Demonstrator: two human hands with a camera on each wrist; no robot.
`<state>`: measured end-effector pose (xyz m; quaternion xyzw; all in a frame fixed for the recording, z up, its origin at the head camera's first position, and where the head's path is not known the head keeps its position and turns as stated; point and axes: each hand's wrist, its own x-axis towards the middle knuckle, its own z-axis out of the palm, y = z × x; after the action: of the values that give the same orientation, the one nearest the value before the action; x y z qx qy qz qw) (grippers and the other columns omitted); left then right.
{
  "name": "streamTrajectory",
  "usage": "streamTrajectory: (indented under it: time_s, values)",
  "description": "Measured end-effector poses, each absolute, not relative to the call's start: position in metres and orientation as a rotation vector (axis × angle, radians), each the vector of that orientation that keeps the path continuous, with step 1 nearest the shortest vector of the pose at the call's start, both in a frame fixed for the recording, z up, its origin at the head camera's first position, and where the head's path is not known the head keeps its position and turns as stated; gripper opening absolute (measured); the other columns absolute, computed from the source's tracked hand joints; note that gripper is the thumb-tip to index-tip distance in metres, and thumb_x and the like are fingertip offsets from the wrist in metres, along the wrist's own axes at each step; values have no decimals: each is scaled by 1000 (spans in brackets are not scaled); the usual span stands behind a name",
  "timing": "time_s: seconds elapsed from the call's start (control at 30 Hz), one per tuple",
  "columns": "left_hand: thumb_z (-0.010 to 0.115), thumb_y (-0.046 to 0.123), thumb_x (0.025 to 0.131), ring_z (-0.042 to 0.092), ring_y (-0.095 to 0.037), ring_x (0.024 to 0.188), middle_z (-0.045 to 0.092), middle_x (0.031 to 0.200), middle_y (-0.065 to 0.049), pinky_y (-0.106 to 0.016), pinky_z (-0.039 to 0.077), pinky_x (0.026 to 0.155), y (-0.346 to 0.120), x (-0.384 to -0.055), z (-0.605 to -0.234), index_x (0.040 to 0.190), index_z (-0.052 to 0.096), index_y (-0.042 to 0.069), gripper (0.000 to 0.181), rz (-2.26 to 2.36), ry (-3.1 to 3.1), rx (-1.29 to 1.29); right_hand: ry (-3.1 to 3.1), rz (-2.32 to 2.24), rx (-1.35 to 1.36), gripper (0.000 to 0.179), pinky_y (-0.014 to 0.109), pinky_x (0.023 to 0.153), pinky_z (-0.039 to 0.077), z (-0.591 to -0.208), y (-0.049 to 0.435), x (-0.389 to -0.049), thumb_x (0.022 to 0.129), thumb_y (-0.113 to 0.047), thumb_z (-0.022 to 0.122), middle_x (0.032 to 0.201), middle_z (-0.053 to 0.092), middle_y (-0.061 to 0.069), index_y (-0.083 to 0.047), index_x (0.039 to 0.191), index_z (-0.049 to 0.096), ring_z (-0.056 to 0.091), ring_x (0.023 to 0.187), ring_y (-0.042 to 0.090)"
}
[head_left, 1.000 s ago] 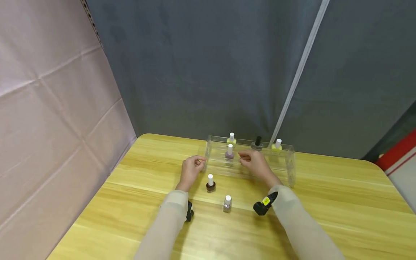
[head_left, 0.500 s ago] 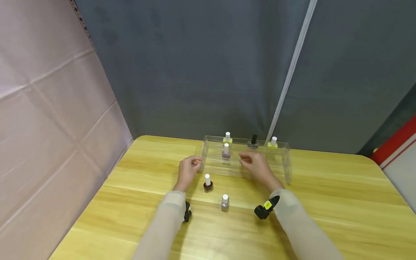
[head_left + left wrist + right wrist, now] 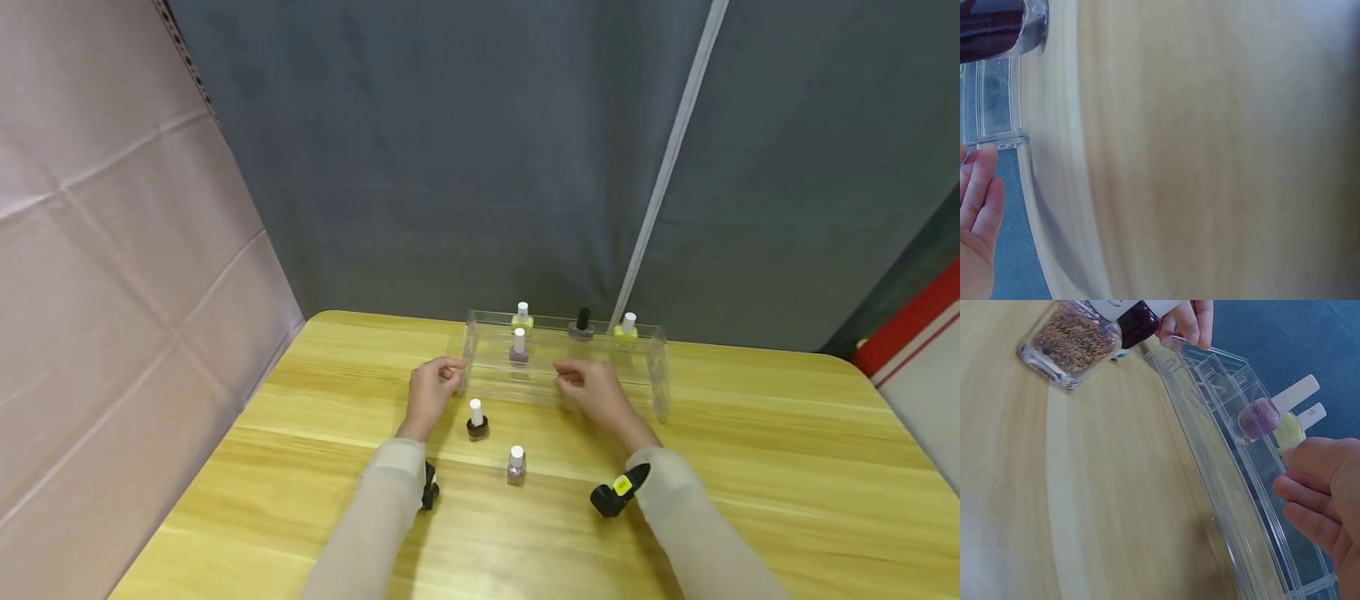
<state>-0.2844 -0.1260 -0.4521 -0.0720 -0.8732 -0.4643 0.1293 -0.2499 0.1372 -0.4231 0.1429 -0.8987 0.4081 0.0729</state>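
A clear, stepped acrylic rack [image 3: 495, 390] stands toward the back of the table. On its rear tier are a yellow nail polish bottle [image 3: 522, 322], a black-capped bottle [image 3: 581, 328] and another yellow bottle [image 3: 626, 332]. One step lower sits a mauve nail polish [image 3: 1258, 420] with a white cap. My left hand [image 3: 430, 392] is at the rack's left end, fingertips right at its edge, fingers fairly straight in the left wrist view. Over the front of the rack, right of the mauve bottle, hovers my right hand [image 3: 597, 395]; its fingers are loosely bent and hold nothing.
Two upright bottles stand on the wooden table [image 3: 300, 467] in front of the rack: a dark brown-red polish [image 3: 477, 427] and, nearer, a glittery polish [image 3: 516, 470]. A grey curtain [image 3: 450, 167] hangs behind the table, with a pinkish cloth wall [image 3: 112, 292] on the left.
The view has shifted slightly, so everything on the table appears a little further left. My right hand has drawn slightly away from the mauve bottle. My left hand stays at the rack's end.
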Motion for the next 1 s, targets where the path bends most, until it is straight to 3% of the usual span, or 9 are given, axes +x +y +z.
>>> streamTrajectory:
  time_s: [1.0]
  values:
    - [66, 2, 84, 58, -13, 57, 65, 71, -4, -22, 43, 45, -137, -289, -454, 92, 73, 5, 11, -1337, -2525, -224, -2720, 1182, 567, 25, 33, 76, 53, -425, 131, -228, 85, 0, 64, 105, 65, 19, 8, 109, 65, 65, 89, 25]
